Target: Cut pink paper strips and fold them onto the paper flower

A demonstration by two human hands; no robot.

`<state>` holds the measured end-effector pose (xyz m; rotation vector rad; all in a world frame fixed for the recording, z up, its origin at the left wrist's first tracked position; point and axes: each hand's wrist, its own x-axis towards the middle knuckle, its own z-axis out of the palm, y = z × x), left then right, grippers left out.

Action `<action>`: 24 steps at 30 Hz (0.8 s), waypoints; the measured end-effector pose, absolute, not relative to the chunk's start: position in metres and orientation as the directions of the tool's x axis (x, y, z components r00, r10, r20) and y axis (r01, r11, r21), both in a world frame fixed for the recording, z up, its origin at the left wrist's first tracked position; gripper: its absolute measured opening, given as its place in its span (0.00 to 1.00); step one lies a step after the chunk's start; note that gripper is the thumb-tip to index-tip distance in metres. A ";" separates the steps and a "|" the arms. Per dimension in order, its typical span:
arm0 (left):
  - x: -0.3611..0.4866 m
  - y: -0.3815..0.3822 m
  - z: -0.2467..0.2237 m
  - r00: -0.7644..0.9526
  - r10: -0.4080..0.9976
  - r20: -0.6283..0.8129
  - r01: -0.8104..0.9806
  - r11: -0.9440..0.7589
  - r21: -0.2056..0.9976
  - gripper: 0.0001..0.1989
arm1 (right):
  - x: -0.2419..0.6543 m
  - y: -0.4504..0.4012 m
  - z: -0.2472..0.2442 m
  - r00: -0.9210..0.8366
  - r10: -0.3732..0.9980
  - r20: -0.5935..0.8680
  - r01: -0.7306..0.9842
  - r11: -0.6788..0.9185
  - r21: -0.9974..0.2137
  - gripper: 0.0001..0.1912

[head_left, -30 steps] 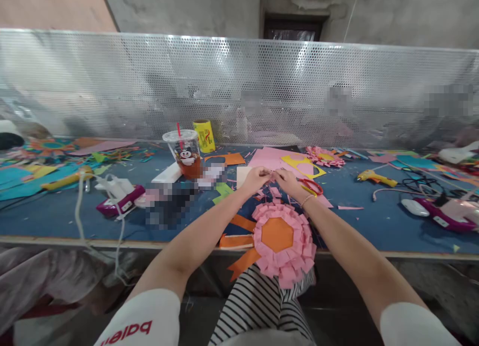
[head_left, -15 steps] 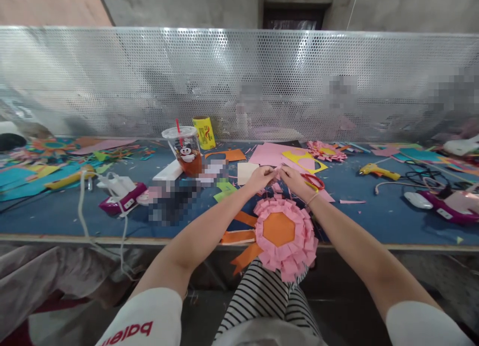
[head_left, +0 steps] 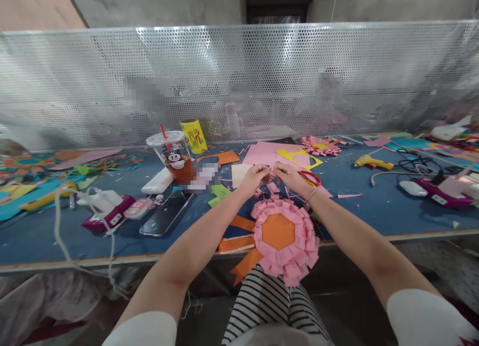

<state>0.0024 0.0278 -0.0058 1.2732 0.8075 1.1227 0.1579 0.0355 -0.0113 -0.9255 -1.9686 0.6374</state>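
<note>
My left hand (head_left: 255, 178) and my right hand (head_left: 287, 175) meet over the blue table (head_left: 374, 214), both pinching one small pink paper piece (head_left: 272, 172) between the fingertips. Just in front of them lies a round paper flower (head_left: 284, 239) with an orange centre and layered pink petals; it hangs over the table's near edge. Red-handled scissors (head_left: 310, 177) lie right beside my right hand. Pink paper scraps (head_left: 273, 188) are scattered under my hands.
A plastic cup with a red straw (head_left: 175, 156), a yellow tube (head_left: 193, 135), a phone (head_left: 165, 213) and a purple glue gun with white cable (head_left: 107, 214) lie to the left. Pink and yellow sheets (head_left: 279, 155), a yellow glue gun (head_left: 370, 162) and another purple glue gun (head_left: 443, 194) lie to the right. A perforated metal screen (head_left: 239, 82) closes the back.
My hands stay together on the pink piece. The view has swung slightly left and tilted, so the table items shifted in frame; the phone on the left now shows.
</note>
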 end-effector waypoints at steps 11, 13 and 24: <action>0.002 0.028 -0.005 0.265 0.964 -0.029 -0.356 0.125 0.926 0.06 | 0.167 0.041 -0.014 -0.389 0.656 0.647 0.464 0.746 -0.477 0.10; 0.002 0.028 -0.004 0.248 0.969 -0.008 -0.394 0.108 0.912 0.05 | 0.168 0.042 -0.014 -0.383 0.639 0.667 0.449 0.760 -0.471 0.10; 0.007 0.024 -0.003 0.114 0.986 0.122 -0.395 -0.068 0.916 0.16 | 0.153 0.032 -0.015 -0.153 0.856 0.494 0.195 0.517 -0.834 0.11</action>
